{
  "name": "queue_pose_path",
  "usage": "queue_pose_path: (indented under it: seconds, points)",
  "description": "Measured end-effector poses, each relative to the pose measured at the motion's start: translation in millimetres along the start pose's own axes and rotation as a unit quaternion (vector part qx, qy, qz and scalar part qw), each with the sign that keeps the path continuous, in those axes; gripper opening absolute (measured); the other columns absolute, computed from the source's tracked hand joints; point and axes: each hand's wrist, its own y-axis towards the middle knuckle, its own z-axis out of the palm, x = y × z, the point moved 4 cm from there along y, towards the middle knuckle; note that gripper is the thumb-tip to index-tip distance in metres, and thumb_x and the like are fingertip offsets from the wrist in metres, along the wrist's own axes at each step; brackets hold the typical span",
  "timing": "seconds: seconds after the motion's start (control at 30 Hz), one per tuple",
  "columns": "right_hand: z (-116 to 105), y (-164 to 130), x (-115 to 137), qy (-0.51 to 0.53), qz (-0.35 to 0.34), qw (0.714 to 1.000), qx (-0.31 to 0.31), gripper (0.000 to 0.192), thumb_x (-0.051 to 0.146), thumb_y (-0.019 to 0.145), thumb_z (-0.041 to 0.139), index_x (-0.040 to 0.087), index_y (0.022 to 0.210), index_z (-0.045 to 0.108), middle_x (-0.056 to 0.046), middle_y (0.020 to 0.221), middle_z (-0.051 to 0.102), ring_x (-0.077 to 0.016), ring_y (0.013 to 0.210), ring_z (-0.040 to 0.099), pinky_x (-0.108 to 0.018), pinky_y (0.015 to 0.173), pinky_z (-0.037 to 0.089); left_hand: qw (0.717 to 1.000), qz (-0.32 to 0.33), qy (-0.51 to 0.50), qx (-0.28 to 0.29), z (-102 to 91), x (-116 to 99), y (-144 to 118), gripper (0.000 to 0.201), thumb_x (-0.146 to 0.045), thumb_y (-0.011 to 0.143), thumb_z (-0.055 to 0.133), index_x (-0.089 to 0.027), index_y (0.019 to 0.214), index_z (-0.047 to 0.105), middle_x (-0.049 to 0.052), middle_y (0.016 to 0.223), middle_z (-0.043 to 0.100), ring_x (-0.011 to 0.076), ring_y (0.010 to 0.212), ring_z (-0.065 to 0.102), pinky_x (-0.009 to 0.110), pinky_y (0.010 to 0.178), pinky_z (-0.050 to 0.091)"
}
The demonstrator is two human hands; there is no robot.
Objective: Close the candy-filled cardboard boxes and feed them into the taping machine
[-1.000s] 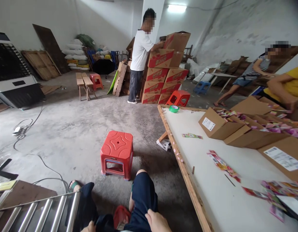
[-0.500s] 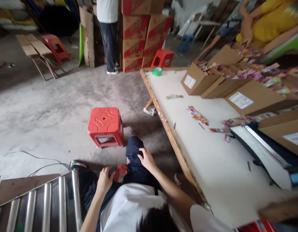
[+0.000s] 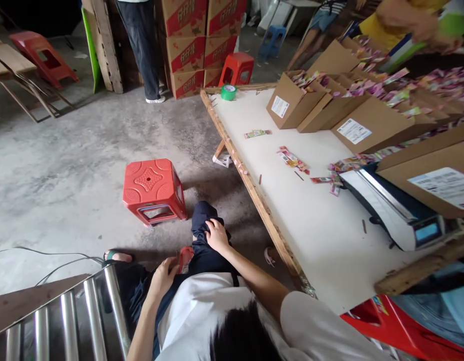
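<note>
My right hand [image 3: 217, 236] rests on the raised knee of my dark trousers [image 3: 206, 220], fingers loosely spread and nothing in them. On the other thigh lies my left hand [image 3: 164, 277], empty, with its thumb apart from the curved fingers. Just beyond my left hand, part of a red plastic seat [image 3: 185, 256] shows between my legs. A red plastic stool [image 3: 149, 181] stands on the floor ahead of my knees. To my right is a white tabletop [image 3: 292, 220] with a wooden edge; neither hand touches it.
Metal rollers [image 3: 68, 321] lie at lower left. The table bears cardboard boxes [image 3: 363, 123] of small packets, loose packets [image 3: 292, 159], a scale [image 3: 390, 208] and green tape [image 3: 228, 92]. Stacked cartons [image 3: 187, 55] and a standing person [image 3: 142, 50] are behind; a person in yellow works across the table.
My view has turned slightly right and down, so the scene shifts left and more of the table shows. My right hand has settled onto the knee; the left stays on the thigh.
</note>
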Motion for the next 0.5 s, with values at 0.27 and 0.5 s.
queue_pose_path:
  seconds: [0.27,0.5]
  points:
    - [0.7,7.1,9.6,-0.038,0.008,0.999,0.004,0.04,0.028,0.09,0.056,0.02,0.129,0.059,-0.013,0.134,0.051,-0.0276,0.123,0.048,-0.038,0.104,0.04,0.954,-0.006,0.097,-0.284,-62.8,11.8,-46.4,0.029,-0.035,0.091,0.051,-0.016,0.107,0.067,0.014,0.125,0.063,0.0283,0.121,0.056,0.044,0.108,0.043]
    - [9.5,7.5,18.0,-0.081,-0.048,0.996,0.007,0.038,0.028,0.091,0.048,0.014,0.125,0.061,-0.02,0.127,0.053,-0.0338,0.112,0.054,-0.042,0.088,0.046,0.902,-0.192,0.12,-0.367,-86.8,66.1,-98.0,0.064,-0.025,0.089,0.052,-0.012,0.149,0.037,0.02,0.142,0.05,0.0307,0.133,0.048,0.044,0.109,0.041]
